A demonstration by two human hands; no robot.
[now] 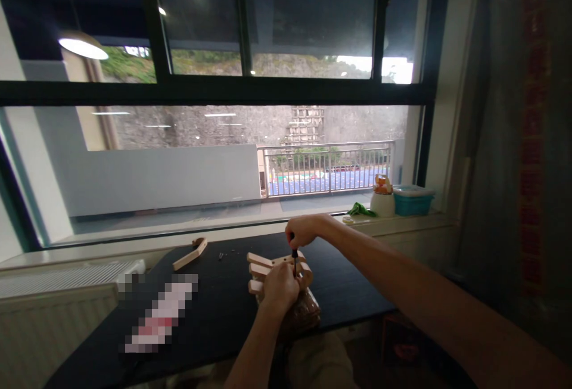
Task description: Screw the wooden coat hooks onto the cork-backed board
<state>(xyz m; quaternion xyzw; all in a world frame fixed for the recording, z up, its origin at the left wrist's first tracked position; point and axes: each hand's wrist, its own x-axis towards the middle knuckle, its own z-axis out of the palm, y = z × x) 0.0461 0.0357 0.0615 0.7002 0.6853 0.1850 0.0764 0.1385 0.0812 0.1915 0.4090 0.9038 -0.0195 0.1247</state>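
Note:
Gripped from above in my right hand is a screwdriver with a dark handle, held upright with its shaft pointing down. Its tip meets a light wooden assembly made of several slats with rounded ends; the exact contact spot is hidden by my fingers. My left hand is closed around the near part of this assembly, beside the screwdriver's shaft. Beneath the wood lies a brown package in shiny clear wrapping, at the table's near edge.
On the black table, a loose wooden piece lies at the back left, with small screws near it. A blurred-out pinkish sheet is at the left. The windowsill holds a white pot and teal box. A radiator stands left.

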